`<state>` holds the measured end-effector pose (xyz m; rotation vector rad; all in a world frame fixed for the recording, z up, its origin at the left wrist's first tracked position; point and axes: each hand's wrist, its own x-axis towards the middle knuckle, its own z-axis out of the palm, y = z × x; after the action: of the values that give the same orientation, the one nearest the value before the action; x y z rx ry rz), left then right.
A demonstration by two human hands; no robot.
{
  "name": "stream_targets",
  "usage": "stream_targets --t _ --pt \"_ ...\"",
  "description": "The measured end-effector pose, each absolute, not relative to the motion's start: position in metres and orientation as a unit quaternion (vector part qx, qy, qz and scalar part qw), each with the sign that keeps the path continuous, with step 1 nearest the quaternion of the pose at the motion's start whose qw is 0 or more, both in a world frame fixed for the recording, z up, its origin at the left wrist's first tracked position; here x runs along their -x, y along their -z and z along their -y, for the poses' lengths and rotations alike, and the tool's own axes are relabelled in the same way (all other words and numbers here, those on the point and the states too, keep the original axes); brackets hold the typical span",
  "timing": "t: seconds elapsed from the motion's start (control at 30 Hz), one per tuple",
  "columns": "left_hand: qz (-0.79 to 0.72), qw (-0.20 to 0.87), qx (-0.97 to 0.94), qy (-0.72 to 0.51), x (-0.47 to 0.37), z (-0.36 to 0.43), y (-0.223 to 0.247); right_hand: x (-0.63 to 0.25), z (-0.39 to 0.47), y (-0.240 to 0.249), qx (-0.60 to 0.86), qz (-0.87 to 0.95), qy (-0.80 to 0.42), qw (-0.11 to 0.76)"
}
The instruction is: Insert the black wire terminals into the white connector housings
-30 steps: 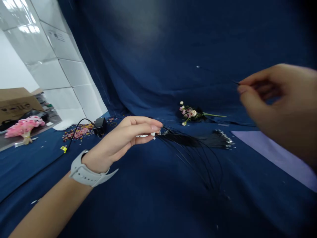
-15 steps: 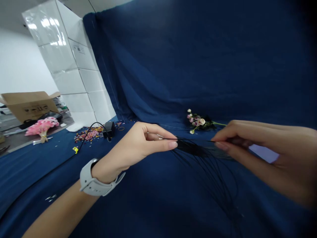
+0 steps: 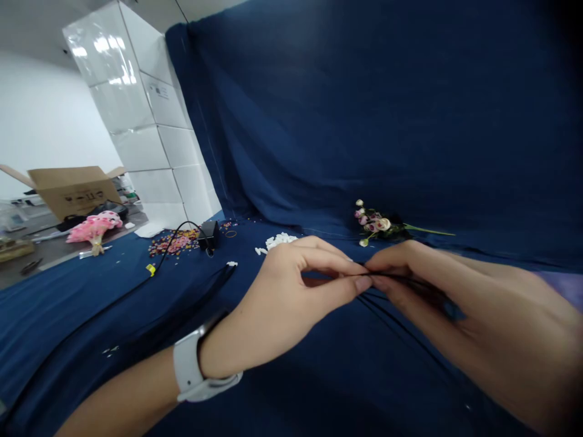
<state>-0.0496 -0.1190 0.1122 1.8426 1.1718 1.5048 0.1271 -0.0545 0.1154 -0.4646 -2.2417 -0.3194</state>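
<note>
My left hand (image 3: 296,297), with a pale grey watch (image 3: 189,364) on its wrist, pinches thin black cords (image 3: 403,323) between thumb and index finger. Its fingertips meet those of my right hand (image 3: 464,309), which is pinched on the same cords. From the fingertips some strands run back beneath my right hand, others slant down to the right. How many strands each hand holds is hidden. Another bundle of black cords (image 3: 207,294) with a small white end lies left of my left hand, on the blue cloth (image 3: 319,388).
Small white pieces (image 3: 280,241) are heaped behind my left hand. Scattered colourful bits (image 3: 175,244) surround a black box (image 3: 209,234) with a cable. Artificial flowers (image 3: 376,224) lie behind my right hand. A pink bouquet (image 3: 93,230), a cardboard box (image 3: 77,191) and stacked white boxes (image 3: 155,139) stand left.
My hands have come together from a gap, and their fingertips now meet. The view has shifted slightly, showing the white pieces and the cord bundle at left.
</note>
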Motion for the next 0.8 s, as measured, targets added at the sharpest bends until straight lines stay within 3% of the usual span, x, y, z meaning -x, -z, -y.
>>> stream_targets --t 0.1,0.37,0.63,0.8 --pt "-0.419 0.276 -0.659 -0.561 0.05 0.119 -0.114 -0.128 0.053 -0.114 0.172 0.877 0.122 0.432" --pt "-0.437 0.504 -0.56 -0.492 0.074 0.111 -0.124 -0.146 0.052 -0.124 0.192 0.873 0.098 0.438" --pt "-0.415 0.56 -0.499 -0.515 0.07 0.112 -0.123 -0.138 0.061 -0.118 0.167 0.865 0.111 0.459" --pt "-0.426 0.564 -0.469 -0.53 0.065 0.114 -0.125 -0.129 0.067 -0.119 0.204 0.874 0.056 0.437"
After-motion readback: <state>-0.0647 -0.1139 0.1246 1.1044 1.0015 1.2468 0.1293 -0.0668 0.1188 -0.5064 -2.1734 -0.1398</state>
